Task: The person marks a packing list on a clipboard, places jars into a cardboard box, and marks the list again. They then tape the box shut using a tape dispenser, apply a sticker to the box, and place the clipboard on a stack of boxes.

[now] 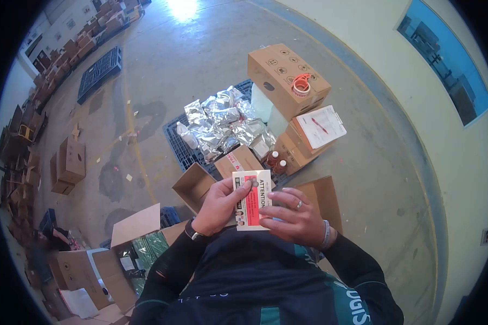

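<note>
A flat white printed package with a red panel and the word ATTENTION is held up before my chest. It could be a card or a thin box; its thickness does not show. My left hand is closed on its left side, thumb pressed on the front. My right hand reaches over the right edge, fingertips touching the printed face and its thumb hidden. Just beyond the package sits a small cardboard box with red-and-white tape. Two brown bottles with white caps stand to its right.
Silver foil pouches cover a blue pallet. A large carton carries an orange tape roll; a clipboard lies on another box. Open cartons flank me. At lower left, another person is beside boxes.
</note>
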The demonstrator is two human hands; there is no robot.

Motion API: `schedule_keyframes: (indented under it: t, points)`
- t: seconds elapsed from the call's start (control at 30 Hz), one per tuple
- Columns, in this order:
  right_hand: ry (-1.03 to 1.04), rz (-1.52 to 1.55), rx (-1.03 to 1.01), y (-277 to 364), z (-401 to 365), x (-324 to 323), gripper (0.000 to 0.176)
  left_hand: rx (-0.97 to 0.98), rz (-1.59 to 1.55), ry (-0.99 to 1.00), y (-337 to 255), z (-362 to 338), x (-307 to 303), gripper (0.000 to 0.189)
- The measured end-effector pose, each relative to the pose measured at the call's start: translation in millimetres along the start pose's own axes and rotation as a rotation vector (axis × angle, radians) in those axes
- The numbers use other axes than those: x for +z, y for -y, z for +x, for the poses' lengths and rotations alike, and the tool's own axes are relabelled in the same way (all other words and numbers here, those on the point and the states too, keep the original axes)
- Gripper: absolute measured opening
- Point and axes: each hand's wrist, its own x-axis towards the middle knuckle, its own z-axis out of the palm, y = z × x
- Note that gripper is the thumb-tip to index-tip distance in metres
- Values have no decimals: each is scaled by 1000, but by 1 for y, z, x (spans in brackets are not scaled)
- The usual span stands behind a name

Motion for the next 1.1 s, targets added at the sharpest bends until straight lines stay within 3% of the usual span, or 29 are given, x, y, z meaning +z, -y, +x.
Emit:
schedule_keyframes:
  t: [0.07, 0.17, 0.3, 0.43, 0.47, 0.5, 0.53, 0.6, 0.67, 0.77, 0.8, 0.9, 1.0, 1.1]
  points:
    - [-23, 155, 126, 0, 9, -11, 31, 135, 78, -65, 1, -2, 4, 22]
    - [-217, 403, 398, -8, 7, -7, 41, 265, 229, -122, -4, -11, 6, 21]
    - [-349, 760, 597, -14, 16, 6, 37, 340, 306, -107, -8, -15, 10, 21]
    - [-314, 675, 755, -5, 29, 7, 36, 377, 575, -85, -11, -30, 14, 21]
    - [-235, 675, 760, -9, 21, 13, 38, 417, 665, -91, -10, -32, 12, 22]
    - [-303, 806, 787, -15, 6, 30, 39, 547, 722, -78, -1, -32, 7, 25]
    - [-281, 882, 832, -7, 14, 23, 39, 380, 639, -92, -9, -43, 15, 25]
    - [-314, 828, 718, -14, 7, 39, 35, 508, 846, -48, 6, -37, 0, 40]
    - [-202, 554, 559, -25, 13, 38, 34, 434, 684, -134, -14, -62, 8, 74]
    - [-215, 741, 784, -12, 28, 29, 34, 563, 1211, -182, -13, -95, -12, 107]
    - [-218, 754, 766, -13, 28, 25, 33, 511, 1365, -80, -17, -110, -15, 114]
    - [-190, 813, 721, -21, 41, 35, 31, 615, 1457, 88, -6, -136, -20, 114]
    - [-115, 805, 679, -25, 54, 43, 31, 514, 1477, 155, -26, -161, -12, 113]
    - [-36, 764, 615, -26, 59, 56, 32, 607, 1443, 189, -44, -176, -8, 118]
